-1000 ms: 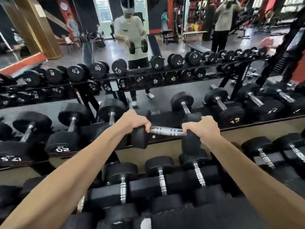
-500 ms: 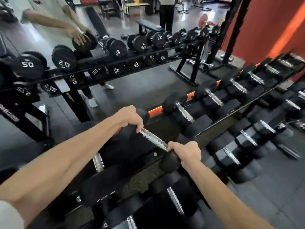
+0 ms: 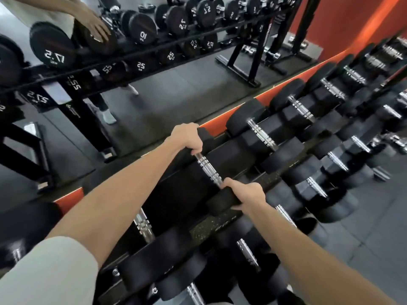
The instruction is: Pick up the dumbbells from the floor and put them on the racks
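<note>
A black hex dumbbell with a chrome handle (image 3: 209, 170) lies across the upper shelf of the rack (image 3: 211, 227) in front of me. My left hand (image 3: 187, 137) grips its far head. My right hand (image 3: 244, 194) grips its near head. The handle shows bare between the two hands. The dumbbell's near head rests at the shelf's speckled front edge. Other black dumbbells (image 3: 262, 135) lie in a row to its right on the same shelf, and more (image 3: 247, 254) fill the shelf below.
A mirror behind the rack reflects another dumbbell rack (image 3: 143, 36), my own reflection and the black floor. An orange wall strip (image 3: 286, 84) runs behind the shelf. Grey floor (image 3: 374, 238) lies at the right.
The dumbbell has turned from crosswise toward lengthwise and come down onto the upper shelf. My view has swung right and tilted. Both hands stay on its heads.
</note>
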`<state>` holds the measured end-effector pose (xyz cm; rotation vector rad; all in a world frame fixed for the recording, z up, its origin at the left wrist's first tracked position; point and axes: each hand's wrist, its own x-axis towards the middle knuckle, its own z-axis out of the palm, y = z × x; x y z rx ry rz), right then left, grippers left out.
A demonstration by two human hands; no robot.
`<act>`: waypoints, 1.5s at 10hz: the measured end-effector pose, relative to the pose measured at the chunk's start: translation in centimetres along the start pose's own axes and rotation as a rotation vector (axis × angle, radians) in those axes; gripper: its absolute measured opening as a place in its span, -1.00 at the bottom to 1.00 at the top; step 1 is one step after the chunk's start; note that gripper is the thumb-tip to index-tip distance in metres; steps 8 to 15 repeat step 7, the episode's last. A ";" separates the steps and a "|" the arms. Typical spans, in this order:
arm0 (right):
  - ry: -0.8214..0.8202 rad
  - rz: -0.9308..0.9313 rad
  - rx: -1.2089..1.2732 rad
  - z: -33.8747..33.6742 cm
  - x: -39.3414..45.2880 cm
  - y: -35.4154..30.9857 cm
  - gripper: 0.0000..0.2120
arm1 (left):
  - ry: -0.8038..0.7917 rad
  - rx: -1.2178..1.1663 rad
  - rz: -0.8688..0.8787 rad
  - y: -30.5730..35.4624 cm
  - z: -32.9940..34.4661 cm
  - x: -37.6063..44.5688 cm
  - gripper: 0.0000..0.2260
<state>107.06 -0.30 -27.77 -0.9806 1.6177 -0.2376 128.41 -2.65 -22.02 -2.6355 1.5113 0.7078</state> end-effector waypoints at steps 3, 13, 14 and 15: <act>-0.058 -0.036 -0.001 -0.9 0.6 0.0 -0.20 | 0.013 -0.050 -0.065 0.6 0.9 0.8 -0.26; -0.374 -0.098 -0.291 -6.9 2.8 -0.3 -0.28 | 0.289 0.034 -0.099 6.3 4.2 -1.8 -0.58; -0.374 -0.098 -0.291 -6.9 2.8 -0.3 -0.28 | 0.289 0.034 -0.099 6.3 4.2 -1.8 -0.58; -0.374 -0.098 -0.291 -6.9 2.8 -0.3 -0.28 | 0.289 0.034 -0.099 6.3 4.2 -1.8 -0.58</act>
